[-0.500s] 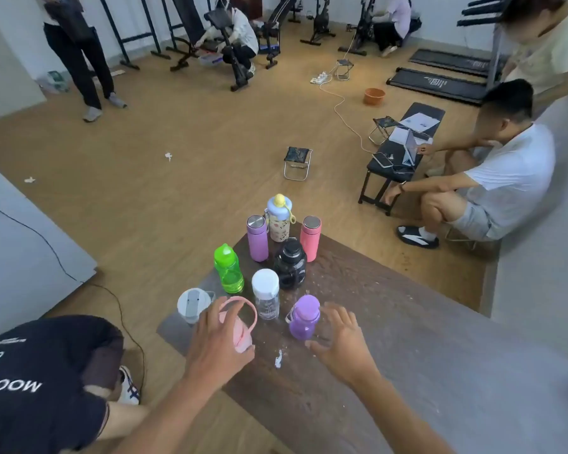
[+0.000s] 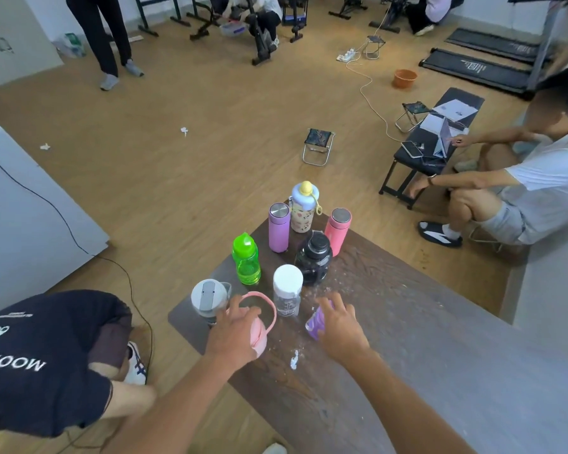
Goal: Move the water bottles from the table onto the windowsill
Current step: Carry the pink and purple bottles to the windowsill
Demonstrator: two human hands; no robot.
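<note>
Bottles stand clustered at the far corner of the dark surface (image 2: 407, 339). The left hand (image 2: 233, 335) lies over a pink bottle (image 2: 259, 335), fingers curled around its body, with the bottle's loop handle arching just past the fingertips. The right hand (image 2: 340, 326) closes on a purple bottle (image 2: 315, 322), which leans toward the left hand; only its lower side shows from under the fingers.

Just left of the left hand stands a grey-lidded bottle (image 2: 208, 298). Between the two hands and slightly beyond them is a clear bottle (image 2: 287, 290) with a white cap. Beyond the left hand stands a green bottle (image 2: 246, 260). Beyond the right hand sits a black bottle (image 2: 313, 257), close behind the clear one. Farther out, in a row, are a lilac flask (image 2: 278, 227), a patterned bottle (image 2: 304, 208) with a yellow knob on top, and a coral flask (image 2: 336, 231), all upright.

Between the wrists a white scrap (image 2: 294, 359) lies on the surface, with pale specks scattered near the right hand. Left of the left arm someone in a dark shirt (image 2: 40, 355) crouches on the floor.
</note>
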